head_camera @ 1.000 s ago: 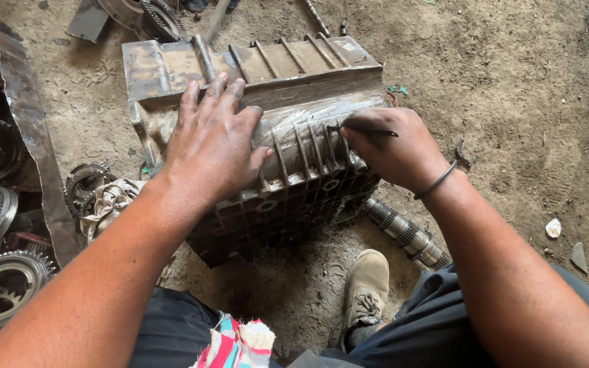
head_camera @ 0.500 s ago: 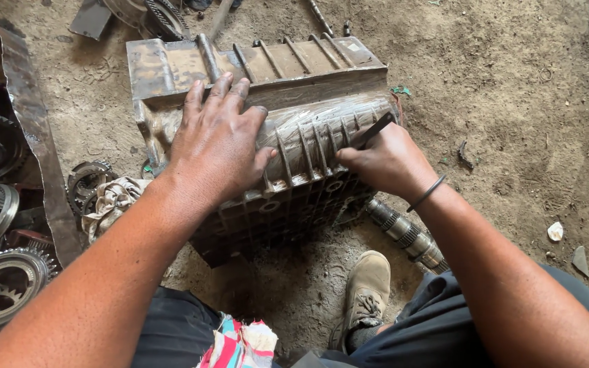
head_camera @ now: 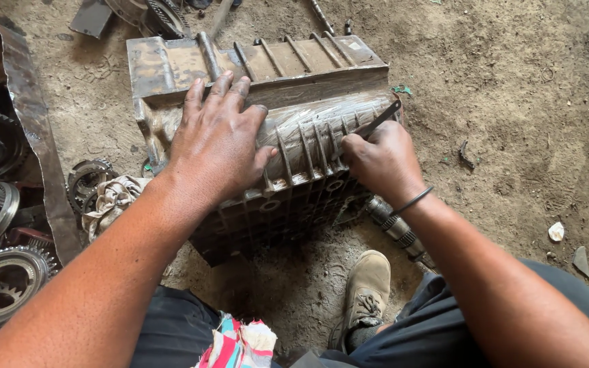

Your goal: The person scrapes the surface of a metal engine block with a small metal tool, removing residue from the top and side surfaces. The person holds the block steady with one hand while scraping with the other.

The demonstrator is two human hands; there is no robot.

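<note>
Dirt floor (head_camera: 512,102), packed and scuffed, fills the scene, strewn with small stones and metal scraps. A ribbed metal gearbox casing (head_camera: 294,75), grey and grimy, lies on the floor in front of the seated person, its finned curved side facing up. The left hand (head_camera: 216,146) lies flat and spread on the casing's upper left part, fingers pointing away, pressing on it and gripping nothing. The right hand (head_camera: 383,160) is closed around a thin dark tool (head_camera: 380,120), whose tip rests between the fins on the casing's right side; a dark band circles that wrist. To the left, toothed steel gears (head_camera: 1,279) lie on a bent rusty metal sheet (head_camera: 32,123), and a crumpled dirty rag (head_camera: 110,197) sits just beside the casing. A splined shaft (head_camera: 400,232) lies on the ground under the right wrist, near a tan work shoe (head_camera: 366,286). A striped cloth (head_camera: 240,344) shows at the bottom edge between dark trouser legs.
</note>
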